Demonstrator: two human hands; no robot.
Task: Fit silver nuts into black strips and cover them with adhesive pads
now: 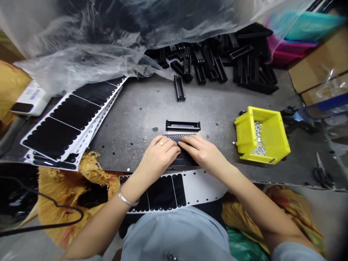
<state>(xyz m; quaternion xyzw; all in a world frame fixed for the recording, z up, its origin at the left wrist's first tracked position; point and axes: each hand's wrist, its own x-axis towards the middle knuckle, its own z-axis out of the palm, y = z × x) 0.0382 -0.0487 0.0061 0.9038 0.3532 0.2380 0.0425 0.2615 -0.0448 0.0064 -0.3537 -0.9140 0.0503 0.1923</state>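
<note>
Head view of a work station seen from above, with a grey perforated steel counter (141,108) at the centre. Clear plastic sheeting (81,61) is heaped along the far side, and a cardboard box (318,61) and stacked pink and teal plastic trays (296,43) are placed at upper right. A pile of black slotted frames (217,61) is spread below the sheeting. A stack of white-backed sheets (67,123) bearing rows of black pads is fanned out on the left, and a single white strip of black pads (163,192) is laid across the near edge. A yellow plastic bin (274,145) of small silver metal parts (257,139) is set on the right, with scissors (322,175) seen beyond it. One black slotted frame (179,88) is lying apart from the pile, and another (183,125) is placed just beyond a black mesh panel (182,161) at mid-counter. The panel is being worked on by the left hand (157,154) and right hand (203,154), which are curved over it, nearly closed, with fingers meeting; whether it is gripped or only pressed cannot be told. Blue printing on a white device (29,98) is too small to be read.
</note>
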